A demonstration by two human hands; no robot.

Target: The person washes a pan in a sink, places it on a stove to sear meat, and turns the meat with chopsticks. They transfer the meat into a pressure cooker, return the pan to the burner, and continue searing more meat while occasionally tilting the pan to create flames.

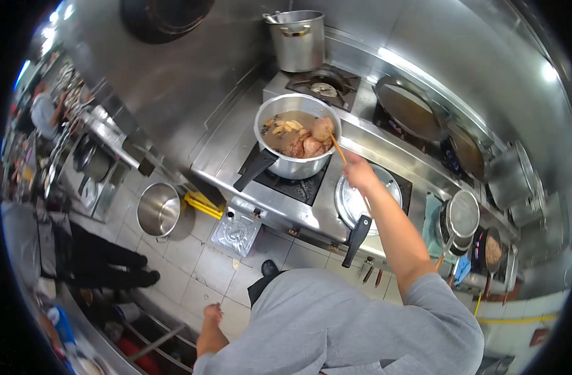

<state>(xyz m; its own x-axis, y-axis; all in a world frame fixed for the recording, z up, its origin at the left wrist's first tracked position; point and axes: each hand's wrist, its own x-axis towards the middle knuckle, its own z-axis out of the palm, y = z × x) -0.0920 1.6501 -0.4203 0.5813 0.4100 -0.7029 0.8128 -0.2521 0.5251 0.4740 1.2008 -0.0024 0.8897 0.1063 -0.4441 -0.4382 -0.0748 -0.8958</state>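
Observation:
A silver pot (265, 149) with a long black handle sits on a stove burner. Brownish liquid, large browned pieces of meat (314, 147) and pale yellowish pieces (287, 127) fill it. My right hand (358, 172), closed, grips a thin wooden stick (338, 149) that slants into the pot; its far end touches the meat, and its tip is hidden there. Under my right forearm lies a round silver lid or lidded pot (350, 203) with a black handle, partly covered by the arm. My left hand (213, 314) hangs low at my side over the floor, loosely open and holding nothing visible.
A tall metal pot (298, 44) stands behind the burners. Dark woks (411, 109) line the back right, with strainers (463, 214) and a pan (493, 250) nearer. A steel pot (158, 211) is on the floor, left. Another person's dark-clothed legs (105, 259) show at left.

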